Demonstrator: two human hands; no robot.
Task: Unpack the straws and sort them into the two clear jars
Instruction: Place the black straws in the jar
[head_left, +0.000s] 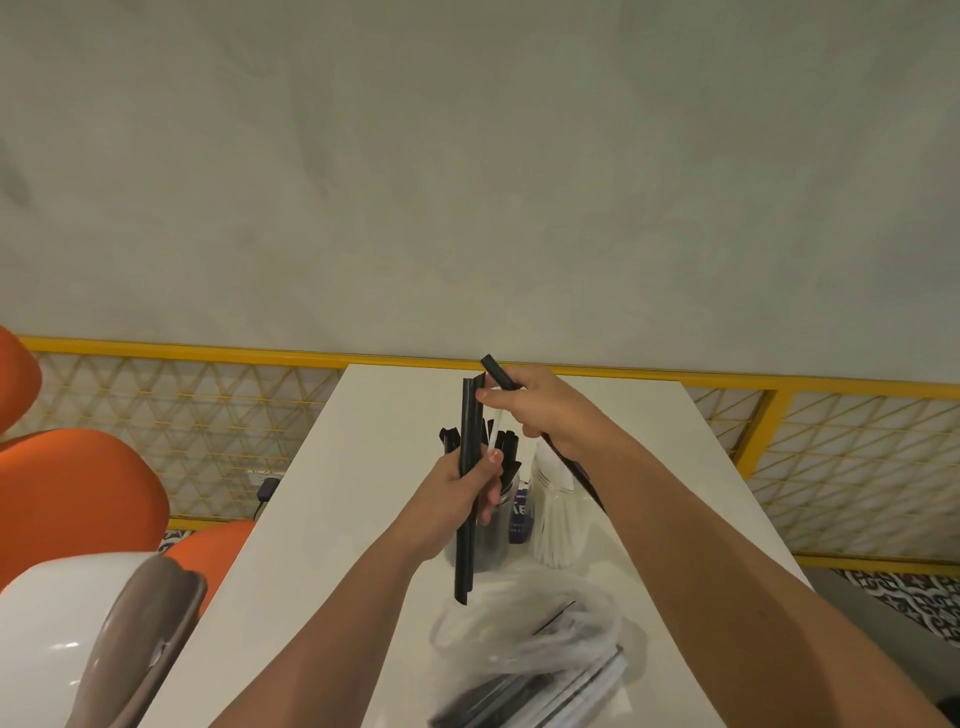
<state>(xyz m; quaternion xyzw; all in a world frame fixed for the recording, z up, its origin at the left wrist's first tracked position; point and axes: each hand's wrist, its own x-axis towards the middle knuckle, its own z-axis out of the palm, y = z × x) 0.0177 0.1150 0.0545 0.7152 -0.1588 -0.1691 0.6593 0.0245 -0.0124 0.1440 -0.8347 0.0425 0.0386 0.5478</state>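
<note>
Left grip (460, 491) curled round black straw pair (470, 415); right grip (550, 410) pinches single black straw (571, 472), wrapper (494, 428) too, I think.

The table (374, 467) is plain white. The long straws (467, 545) in the left hand (457, 493) are black, as is the single straw (497, 371) in the right hand (550, 410). The left jar (485, 540) holds black straws, the right jar (558, 525) white ones; between them is a dark blue box (521, 512), perhaps with white lettering. The far rail (208, 352) is yellow above white panels (182, 415) crossed by a yellow triangle lattice. The left chairs (72, 493) are orange. The right floor (904, 592) has a black-and-white pattern.
</note>
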